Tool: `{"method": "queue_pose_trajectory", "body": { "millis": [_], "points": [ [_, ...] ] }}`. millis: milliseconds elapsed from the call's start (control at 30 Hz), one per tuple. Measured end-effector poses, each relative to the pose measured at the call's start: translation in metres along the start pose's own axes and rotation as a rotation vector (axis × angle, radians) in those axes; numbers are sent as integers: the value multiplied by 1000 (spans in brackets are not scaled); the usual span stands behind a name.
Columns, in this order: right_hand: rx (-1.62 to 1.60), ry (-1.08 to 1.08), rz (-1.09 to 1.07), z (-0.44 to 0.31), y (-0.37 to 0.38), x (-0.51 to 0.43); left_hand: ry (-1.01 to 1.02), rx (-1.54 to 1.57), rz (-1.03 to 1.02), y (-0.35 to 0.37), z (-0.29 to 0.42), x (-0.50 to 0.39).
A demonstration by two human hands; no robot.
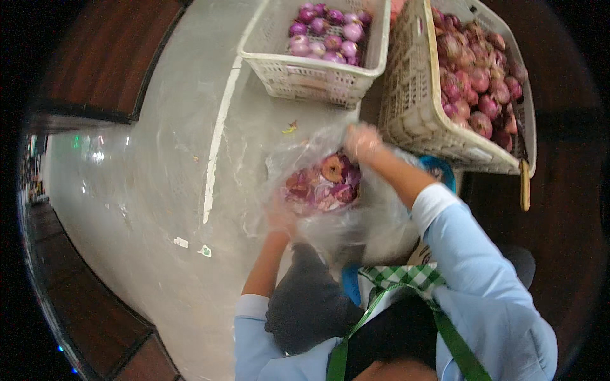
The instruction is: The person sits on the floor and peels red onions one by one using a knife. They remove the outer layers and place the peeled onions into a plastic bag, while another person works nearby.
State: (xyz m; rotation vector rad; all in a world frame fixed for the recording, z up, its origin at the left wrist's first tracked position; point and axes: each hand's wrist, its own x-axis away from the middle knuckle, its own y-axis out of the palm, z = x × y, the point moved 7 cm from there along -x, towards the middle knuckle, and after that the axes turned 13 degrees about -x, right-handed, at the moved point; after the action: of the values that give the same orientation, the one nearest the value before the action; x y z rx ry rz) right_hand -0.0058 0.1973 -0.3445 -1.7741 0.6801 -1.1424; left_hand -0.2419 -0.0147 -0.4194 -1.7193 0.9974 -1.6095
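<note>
A clear plastic bag (305, 157) is spread open low in front of me. Inside it lie purple onion skins and peelings (324, 190), with the round cut piece of an onion (332, 168) on top. My right hand (363, 143) grips the far right part of the bag's rim. At the near left side, my left hand (281, 216) holds the bag; motion blur and film over it hide the fingers' detail.
A white plastic crate (314, 71) with peeled purple onions (333, 43) stands ahead. Right of it, a tilted crate (414, 95) holds unpeeled red onions (479, 78); a yellowish handle (524, 185) hangs at its corner. A blue-rimmed container (441, 169) sits below. Scraps (289, 127) lie on the floor.
</note>
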Motion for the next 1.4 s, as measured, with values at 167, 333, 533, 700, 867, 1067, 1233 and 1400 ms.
{"method": "queue_pose_trajectory", "body": {
  "millis": [167,333,533,700,867,1067,1233,1400],
  "points": [
    [236,37,236,39,-105,-27,-15,-310,-235,-14,-61,-23],
    [243,101,1,29,-104,-8,151,-335,-286,-100,-60,-24],
    [125,-426,336,-15,-89,75,194,177,9,-145,-17,-22],
    [167,-460,-113,14,2,114,430,-228,1,-113,54,-14],
    [-64,-569,341,-1,-78,195,559,189,116,-166,73,30],
    [-23,-384,86,9,-145,282,319,107,224,-296,77,52],
    [-248,-91,376,82,-216,344,477,113,473,-372,126,69],
    [-278,418,678,195,-269,396,528,276,596,-422,217,107]
  ]
}}
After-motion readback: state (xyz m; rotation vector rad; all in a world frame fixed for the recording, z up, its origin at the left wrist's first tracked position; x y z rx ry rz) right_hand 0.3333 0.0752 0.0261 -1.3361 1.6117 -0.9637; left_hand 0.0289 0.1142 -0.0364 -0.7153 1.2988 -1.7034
